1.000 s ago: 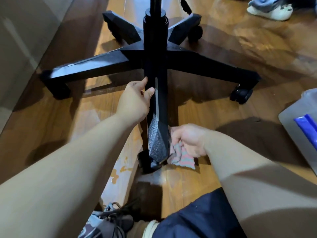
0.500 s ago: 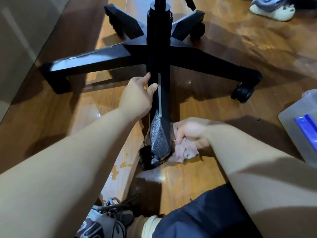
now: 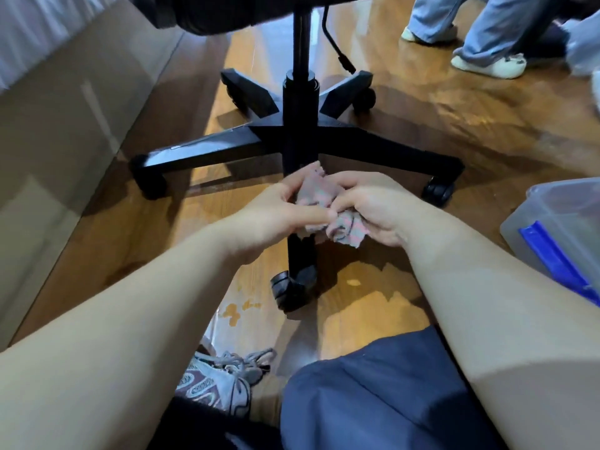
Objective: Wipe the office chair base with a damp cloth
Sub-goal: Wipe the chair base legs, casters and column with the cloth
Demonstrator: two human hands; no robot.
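The black five-legged chair base stands on the wooden floor, its centre column rising to the seat at the top edge. One leg points toward me and ends in a caster. A crumpled pink-and-grey cloth is held above that near leg, between both hands. My left hand pinches its left side and my right hand grips its right side, with a bunch of cloth hanging below the right palm. The hands hide the middle of the near leg.
A translucent plastic tub with a blue item inside sits at the right edge. Another person's legs and pale shoes stand at the back right. A beige wall panel runs along the left. My sneaker and knee are below.
My left hand let go of the near leg and joined the right hand on the cloth. The cloth lifted off the leg's right side to above it. The camera tilted up.
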